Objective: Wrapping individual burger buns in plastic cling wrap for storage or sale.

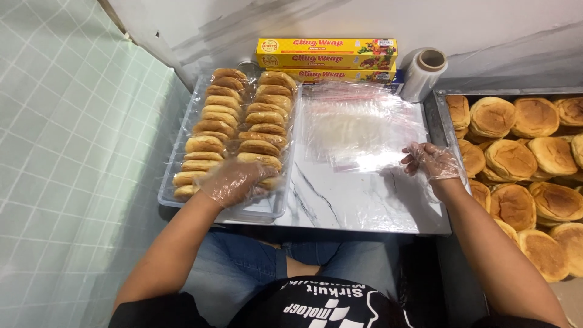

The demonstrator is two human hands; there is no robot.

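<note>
Clearly both hands wear thin clear gloves. At about eight o'clock from the middle of the bench [340, 206], the left hand [234, 181] lies palm-down over the nearest bagged buns [243, 130], fingers curled around one at the front of the clear tray [267, 209] — whether it truly grips or only rests there I cannot tell. The buns stand on edge in two rows, running away toward twelve o'clock.

At about three o'clock the right hand [432, 161] is loosely spread, fingertips touching the near right corner of the stack of clear plastic bags [358, 127], holding nothing yet as far as shows.

By my judgement the buns are light and soft, easily dented, so a broad gentle hold across the sides suits them better than a pinch. The bags look thin, limp and slippery — best lifted by a corner or the open edge, one sheet peeled from the pile.

Farther right, a metal tray [438, 115] holds loose browned buns [522, 152]. At twelve o'clock lie yellow wrap boxes [328, 53] and a film roll [425, 73].
</note>
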